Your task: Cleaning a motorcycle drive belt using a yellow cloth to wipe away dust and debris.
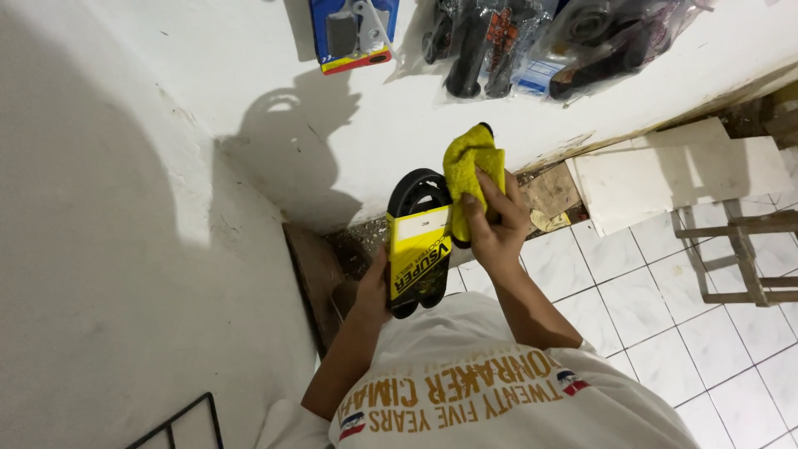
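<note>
A: What does the left hand (376, 287) have?

B: It is closed around the lower end of a black rubber drive belt folded flat inside a yellow cardboard sleeve (418, 245); only the side of the hand shows past the sleeve, so I cannot tell how the fingers lie behind it.

A: And the right hand (492, 220)?

B: It grips a bunched yellow cloth (472, 160), thumb on the near face, and presses it against the upper right side of the belt; cloth and belt are touching.

A: Which way does the belt run?

B: Its long axis points away from the person's chest toward the white wall (249, 108); the looped black end is farthest off, the sleeved end nearest the body; it is held in the air in front of the white printed T-shirt (499, 399), above the spot where the wall meets the floor.

A: So which hand is nearer to what?

B: The left is at the near end, acting as the support; the right sits farther along, beside the far loop.

A: Anything around?

B: Clear bags of dark parts (499, 37) and a blue-backed blister pack (353, 33) hang on the wall; white floor tiles (648, 291), a pale board (665, 175) and a wooden frame (740, 249) lie to the right.
</note>
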